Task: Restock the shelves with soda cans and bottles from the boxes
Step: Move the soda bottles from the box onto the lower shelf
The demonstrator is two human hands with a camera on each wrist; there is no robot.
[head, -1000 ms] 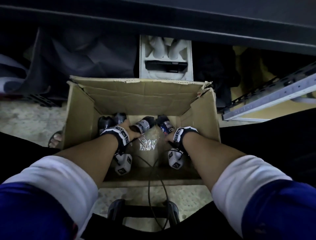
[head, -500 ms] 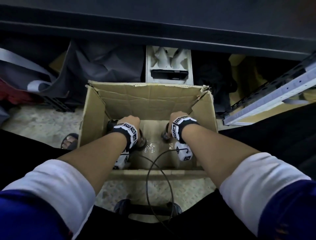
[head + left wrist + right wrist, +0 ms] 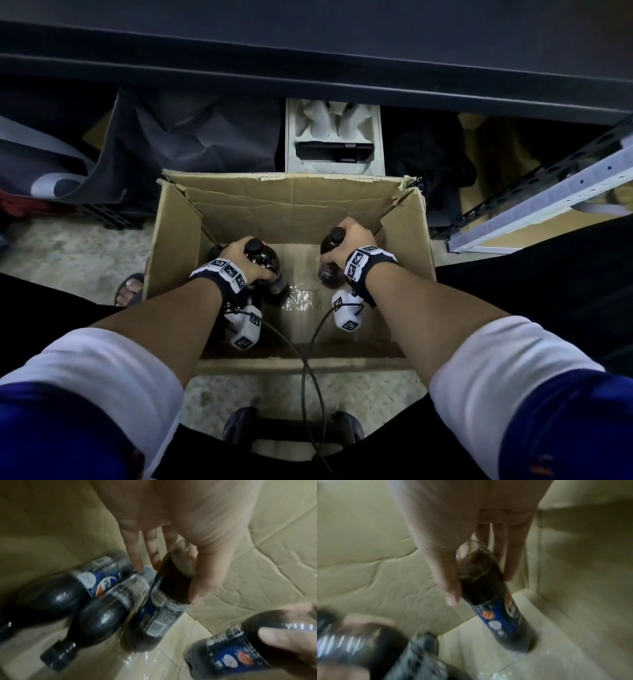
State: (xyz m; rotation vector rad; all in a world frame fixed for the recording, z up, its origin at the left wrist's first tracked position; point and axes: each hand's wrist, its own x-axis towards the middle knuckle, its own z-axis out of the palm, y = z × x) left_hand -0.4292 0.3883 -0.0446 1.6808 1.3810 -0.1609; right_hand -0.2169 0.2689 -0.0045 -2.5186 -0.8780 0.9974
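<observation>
An open cardboard box (image 3: 174,246) stands on the floor between my knees. My left hand (image 3: 251,262) grips a dark cola bottle (image 3: 260,255) by its shoulder and holds it upright inside the box. In the left wrist view the same bottle (image 3: 164,601) stands beside two more bottles (image 3: 56,595) lying on the box floor. My right hand (image 3: 346,245) grips a second cola bottle (image 3: 332,243) near the right wall. That bottle (image 3: 494,609) shows a blue label in the right wrist view.
Crumpled clear plastic wrap (image 3: 301,301) lies on the box floor. Behind the box stand a white moulded packing tray (image 3: 334,164) and dark cloth (image 3: 178,137). A dark shelf edge (image 3: 308,65) runs across the top. A metal rail (image 3: 548,195) slants at the right.
Both hands went from reaching at lying bottles to each gripping one and raising it upright. The head view has shifted slightly over the box.
</observation>
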